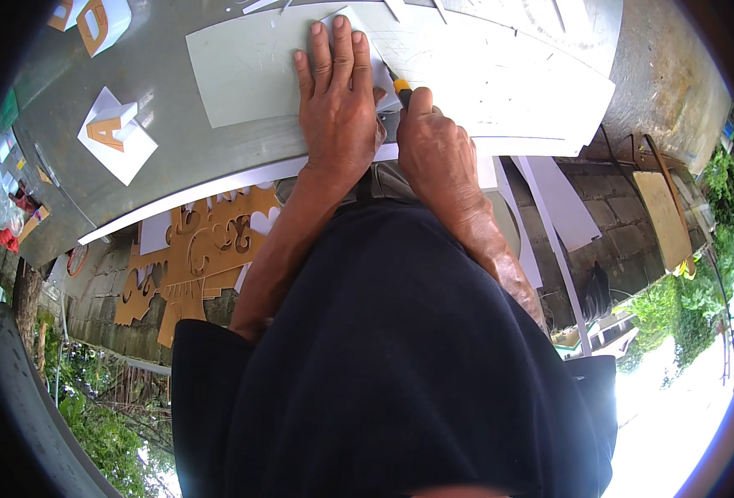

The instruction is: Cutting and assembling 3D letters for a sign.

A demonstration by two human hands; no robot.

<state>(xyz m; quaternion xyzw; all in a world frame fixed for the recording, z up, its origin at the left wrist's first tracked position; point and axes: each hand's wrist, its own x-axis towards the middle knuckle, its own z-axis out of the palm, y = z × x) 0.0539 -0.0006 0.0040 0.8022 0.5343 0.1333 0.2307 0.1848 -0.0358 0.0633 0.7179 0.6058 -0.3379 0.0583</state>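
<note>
My left hand [337,104] lies flat, fingers spread, pressing a small white foam piece [381,76] onto the pale green cutting mat [242,70]. Right beside it, my right hand [437,153] grips a utility knife with a yellow and black tip [402,88]. The blade points at the white piece just by my left thumb. Most of the knife is hidden inside my fist.
A large white sheet [508,83] covers the grey tabletop [76,116] to the right. White block letters with brown faces [114,133] stand at the left. Ornate brown cutouts [209,245] and white offcuts [562,199] lie below the table edge. My dark shirt [400,365] fills the lower view.
</note>
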